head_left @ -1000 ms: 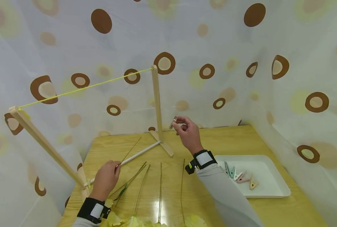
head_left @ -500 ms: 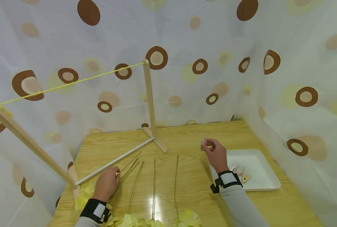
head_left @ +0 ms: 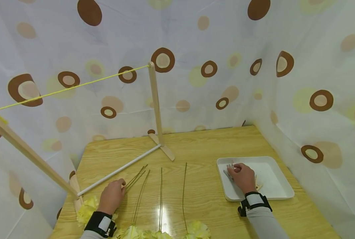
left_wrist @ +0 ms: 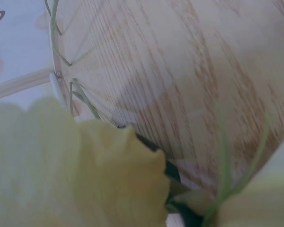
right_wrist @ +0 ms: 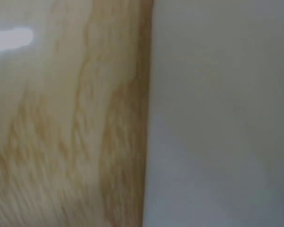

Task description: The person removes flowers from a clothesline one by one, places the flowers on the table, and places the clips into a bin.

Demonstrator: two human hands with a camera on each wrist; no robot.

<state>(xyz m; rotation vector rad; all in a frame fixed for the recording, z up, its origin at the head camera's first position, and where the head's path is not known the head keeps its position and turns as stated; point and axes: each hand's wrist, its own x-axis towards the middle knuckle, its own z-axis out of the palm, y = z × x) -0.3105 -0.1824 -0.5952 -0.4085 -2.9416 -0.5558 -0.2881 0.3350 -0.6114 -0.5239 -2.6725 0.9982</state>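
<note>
At the table's left side my left hand has its fingers curled around the green stem of a yellow artificial flower, its tip close beside other stems. Yellow petals fill the lower left of the left wrist view. Over the left part of the white tray, my right hand pinches a small clothespin between thumb and fingers. A grey clothespin lies just under the fingertips, and a beige clothespin is partly covered by the hand. Only tabletop and tray wall appear in the right wrist view.
A wooden frame with two posts stands at the left, a yellow string stretched between their tops and a white rod joining their feet. Several yellow flowers lie along the near edge, stems pointing away. Patterned curtain surrounds the table.
My right hand has moved right and down from beside the far post to the tray. The stem in my left hand has lowered toward the others. The head view has shifted slightly right.
</note>
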